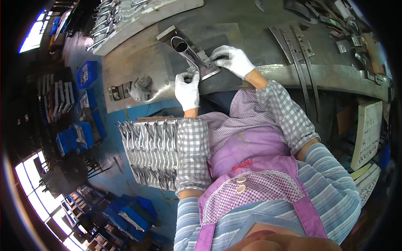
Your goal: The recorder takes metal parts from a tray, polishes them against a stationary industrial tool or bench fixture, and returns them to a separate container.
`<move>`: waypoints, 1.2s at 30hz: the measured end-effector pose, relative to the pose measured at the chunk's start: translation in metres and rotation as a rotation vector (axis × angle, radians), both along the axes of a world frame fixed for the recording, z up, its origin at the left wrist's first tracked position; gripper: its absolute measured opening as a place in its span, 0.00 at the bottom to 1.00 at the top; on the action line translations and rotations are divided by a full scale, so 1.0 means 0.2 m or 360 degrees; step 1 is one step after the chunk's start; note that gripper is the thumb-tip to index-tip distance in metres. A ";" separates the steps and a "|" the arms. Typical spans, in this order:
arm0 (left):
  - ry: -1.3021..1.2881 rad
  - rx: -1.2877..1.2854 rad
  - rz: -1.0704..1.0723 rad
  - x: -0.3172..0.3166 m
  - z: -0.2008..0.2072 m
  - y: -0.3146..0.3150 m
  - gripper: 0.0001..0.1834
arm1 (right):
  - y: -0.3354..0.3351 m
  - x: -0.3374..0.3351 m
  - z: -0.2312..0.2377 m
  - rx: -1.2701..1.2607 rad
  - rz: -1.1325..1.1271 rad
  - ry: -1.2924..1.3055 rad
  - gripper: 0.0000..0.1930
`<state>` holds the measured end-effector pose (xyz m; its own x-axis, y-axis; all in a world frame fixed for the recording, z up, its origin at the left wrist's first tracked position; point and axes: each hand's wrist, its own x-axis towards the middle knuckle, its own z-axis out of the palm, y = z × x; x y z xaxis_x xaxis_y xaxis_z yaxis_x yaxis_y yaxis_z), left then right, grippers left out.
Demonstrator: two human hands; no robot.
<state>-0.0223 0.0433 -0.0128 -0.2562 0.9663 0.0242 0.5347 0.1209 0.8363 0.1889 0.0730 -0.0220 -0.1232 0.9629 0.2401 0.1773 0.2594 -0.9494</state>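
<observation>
A steel jig (200, 56) with a plate base stands on the metal workbench, and a short open tube (179, 44) rises at its far end. My left hand (187, 90), in a white glove, is at the jig's near left corner with thumb and fingers pinched together. A slim bright metal part (191, 63) runs along the jig towards those fingertips; whether they grip it cannot be made out. My right hand (233, 60), also gloved, is closed against the jig's right side. Its fingertips hide whatever they may hold.
A tray of slender metal pieces (150, 152) stands low beside my left arm, another tray (146, 16) on the bench at far left. A crumpled grey cloth (141, 88) lies left. Long metal bars (302, 67) overhang the bench edge at right, near scattered metal parts (343, 25).
</observation>
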 end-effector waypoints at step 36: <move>0.0394 0.0546 -0.1732 1.21 0.19 -0.38 0.13 | 0.09 1.37 0.29 -0.0368 -0.0554 0.0284 0.11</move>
<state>0.2203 -0.0328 0.0244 0.7518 0.6059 0.2601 0.3698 -0.7141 0.5944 0.4623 0.0915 0.0370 0.2411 0.9705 0.0021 0.0446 -0.0089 -0.9990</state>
